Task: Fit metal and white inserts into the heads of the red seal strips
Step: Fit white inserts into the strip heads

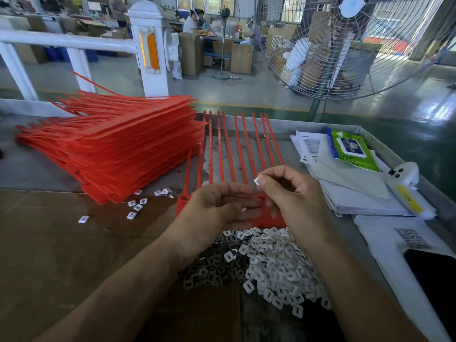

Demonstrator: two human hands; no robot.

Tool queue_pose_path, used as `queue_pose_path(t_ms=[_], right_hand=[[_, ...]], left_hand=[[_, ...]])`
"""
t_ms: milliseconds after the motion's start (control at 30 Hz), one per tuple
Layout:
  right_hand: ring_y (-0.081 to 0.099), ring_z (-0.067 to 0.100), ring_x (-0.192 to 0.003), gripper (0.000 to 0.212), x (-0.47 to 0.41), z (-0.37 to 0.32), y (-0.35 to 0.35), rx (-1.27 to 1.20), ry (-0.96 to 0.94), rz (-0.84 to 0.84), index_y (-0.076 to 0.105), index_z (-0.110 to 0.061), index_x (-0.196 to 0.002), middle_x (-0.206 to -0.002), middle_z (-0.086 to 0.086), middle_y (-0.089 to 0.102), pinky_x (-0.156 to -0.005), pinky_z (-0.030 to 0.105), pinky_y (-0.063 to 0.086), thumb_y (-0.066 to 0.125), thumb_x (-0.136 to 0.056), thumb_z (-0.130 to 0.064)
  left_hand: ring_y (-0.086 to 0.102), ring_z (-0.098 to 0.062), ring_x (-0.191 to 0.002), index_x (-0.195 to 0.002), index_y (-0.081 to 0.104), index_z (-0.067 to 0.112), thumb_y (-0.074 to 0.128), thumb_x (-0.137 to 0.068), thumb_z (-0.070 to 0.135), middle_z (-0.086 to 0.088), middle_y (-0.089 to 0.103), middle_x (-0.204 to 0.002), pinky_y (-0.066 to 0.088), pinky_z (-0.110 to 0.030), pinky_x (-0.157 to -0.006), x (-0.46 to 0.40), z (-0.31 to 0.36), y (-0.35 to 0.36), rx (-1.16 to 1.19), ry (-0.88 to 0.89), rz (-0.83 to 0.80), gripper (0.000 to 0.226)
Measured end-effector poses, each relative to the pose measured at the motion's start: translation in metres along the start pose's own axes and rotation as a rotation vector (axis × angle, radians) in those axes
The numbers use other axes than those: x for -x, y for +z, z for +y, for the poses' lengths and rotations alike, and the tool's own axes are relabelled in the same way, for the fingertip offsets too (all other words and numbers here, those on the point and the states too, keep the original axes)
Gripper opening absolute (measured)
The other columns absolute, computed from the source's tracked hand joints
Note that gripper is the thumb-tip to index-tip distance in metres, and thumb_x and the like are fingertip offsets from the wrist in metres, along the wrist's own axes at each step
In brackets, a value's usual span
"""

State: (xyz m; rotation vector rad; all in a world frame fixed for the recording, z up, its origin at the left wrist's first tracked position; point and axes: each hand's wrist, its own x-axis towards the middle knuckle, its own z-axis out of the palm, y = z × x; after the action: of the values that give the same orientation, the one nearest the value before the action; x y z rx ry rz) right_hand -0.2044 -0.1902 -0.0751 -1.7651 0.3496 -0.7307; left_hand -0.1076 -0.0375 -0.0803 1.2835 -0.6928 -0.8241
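White insert (256, 180) pinched at right hand (291, 193) fingertips, just above heads of red seal strip set (237, 149). Left hand (219, 206) fingers loosely curled, small white piece at fingertips. Metal inserts (209, 270) and white inserts (278, 262) piled nearside. Cardboard-covered bench (61, 243); factory floor, pedestal fan (345, 45) behind.

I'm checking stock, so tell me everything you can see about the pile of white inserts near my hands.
The white inserts look like small flat plastic rectangles, each with a slot through the middle. They lie in a loose heap, jumbled at all angles, just below the right hand, touching the metal inserts on their left.
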Motion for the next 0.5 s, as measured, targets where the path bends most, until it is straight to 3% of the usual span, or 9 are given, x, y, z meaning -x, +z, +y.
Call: queue_pose_path(t_ms=[133,233,400,500], right_hand=[[0.059,0.003,-0.059,0.014,-0.001,0.002,0.0,0.004,-0.016,0.024,0.073,-0.029,-0.093,-0.067,-0.01,0.065,-0.055,0.017,0.049,0.07,-0.095,-0.016],[0.06,0.004,-0.06,0.017,-0.001,0.003,0.0,0.004,-0.021,0.029,0.076,-0.03,-0.097,-0.068,-0.01,0.065,-0.056,0.018,0.05,0.069,-0.096,-0.015],[0.063,0.008,-0.058,0.014,-0.002,0.005,0.0,-0.033,0.028,0.045,0.078,-0.026,-0.101,-0.068,-0.007,0.069,-0.056,0.017,0.052,0.073,-0.095,-0.014],[0.066,0.008,-0.059,0.017,-0.001,0.005,0.0,-0.032,0.043,0.021,0.077,-0.027,-0.103,-0.07,-0.004,0.07,-0.059,0.016,0.053,0.073,-0.094,-0.013]], left_hand=[[0.072,-0.02,-0.108,-0.121,0.061,0.001,0.049,-0.099,-0.014,-0.009,0.075,-0.112,0.056,-0.04,-0.097,0.002,-0.003,0.004,-0.214,0.037,-0.071,0.029],[0.073,-0.02,-0.105,-0.119,0.062,0.004,0.053,-0.098,-0.012,-0.008,0.076,-0.109,0.058,-0.042,-0.095,0.0,-0.004,0.003,-0.272,0.054,-0.03,0.028],[0.071,0.0,-0.096,-0.111,0.067,0.026,0.058,-0.099,-0.001,0.014,0.076,-0.097,0.057,-0.028,-0.089,0.0,-0.002,-0.009,-0.637,0.182,0.149,0.031],[0.067,0.008,-0.092,-0.107,0.071,0.031,0.062,-0.098,0.006,0.02,0.074,-0.093,0.058,-0.027,-0.087,-0.001,0.003,-0.021,-0.81,0.27,0.363,0.028]])
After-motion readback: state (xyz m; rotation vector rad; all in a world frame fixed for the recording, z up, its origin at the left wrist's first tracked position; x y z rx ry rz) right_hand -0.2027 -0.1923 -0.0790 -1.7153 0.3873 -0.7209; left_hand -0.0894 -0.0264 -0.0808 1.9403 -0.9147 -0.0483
